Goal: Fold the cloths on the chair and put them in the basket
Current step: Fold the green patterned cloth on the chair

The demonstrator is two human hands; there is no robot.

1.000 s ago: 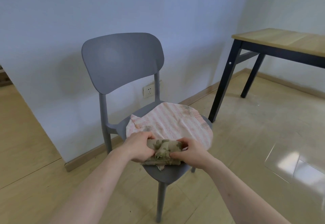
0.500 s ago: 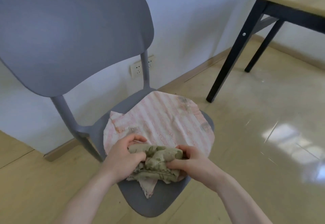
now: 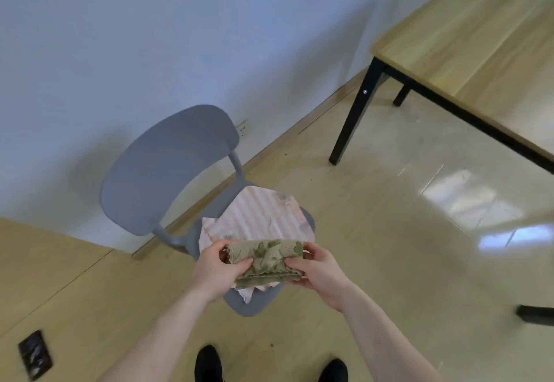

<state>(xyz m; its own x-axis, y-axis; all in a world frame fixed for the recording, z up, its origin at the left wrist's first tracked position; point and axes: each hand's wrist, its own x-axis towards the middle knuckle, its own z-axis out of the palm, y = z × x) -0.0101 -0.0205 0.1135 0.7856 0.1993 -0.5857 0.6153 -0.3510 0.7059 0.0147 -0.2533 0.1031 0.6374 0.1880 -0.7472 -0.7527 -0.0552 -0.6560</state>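
- One wooden table (image 3: 467, 36) on black legs is seen at the right, well apart from the chair, with bare floor (image 3: 389, 231) between them.
- One grey chair (image 3: 168, 165) is placed near the wall.
- Two cloths are counted: one pink striped cloth (image 3: 257, 216) is spread flat over the seat, reaching its right edge.
- One folded green cloth (image 3: 266, 258) is held over the seat's front edge, gripped at its two ends by the left hand (image 3: 215, 270) and right hand (image 3: 317, 270).
- Two dark shoes (image 3: 208, 363) are visible below.
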